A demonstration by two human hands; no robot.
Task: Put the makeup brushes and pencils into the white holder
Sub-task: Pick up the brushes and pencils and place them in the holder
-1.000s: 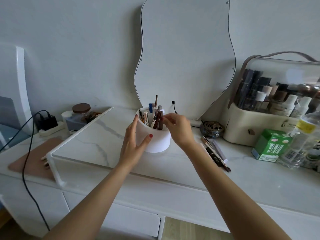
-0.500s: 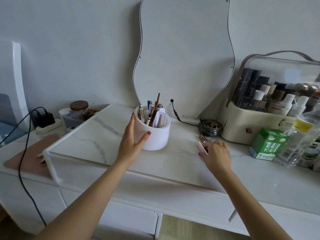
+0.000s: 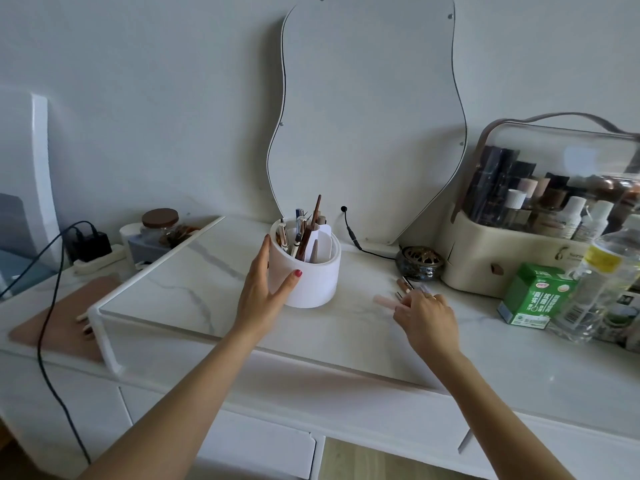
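The white holder (image 3: 311, 282) stands upright on the marble top, with several brushes and pencils (image 3: 304, 237) sticking out of its left compartments. My left hand (image 3: 263, 292) cups the holder's left side, thumb on the front wall. My right hand (image 3: 426, 317) rests on the table to the right of the holder, fingers curled over a small bunch of loose makeup pencils (image 3: 384, 301). A pinkish end pokes out to the left and thin tips show beyond the fingers; the rest is hidden under the hand.
A wavy mirror (image 3: 363, 116) leans on the wall behind. A dark metal bowl (image 3: 419, 265), a cream cosmetic case (image 3: 512, 258), a green carton (image 3: 533, 296) and a clear bottle (image 3: 602, 282) crowd the right. A black cable (image 3: 353, 233) lies behind the holder. A jar (image 3: 160, 223) and charger (image 3: 93, 244) sit left.
My right hand left the holder's top, swung right to the loose pencils on the table, and now closes over them. My left hand has stayed on the holder.
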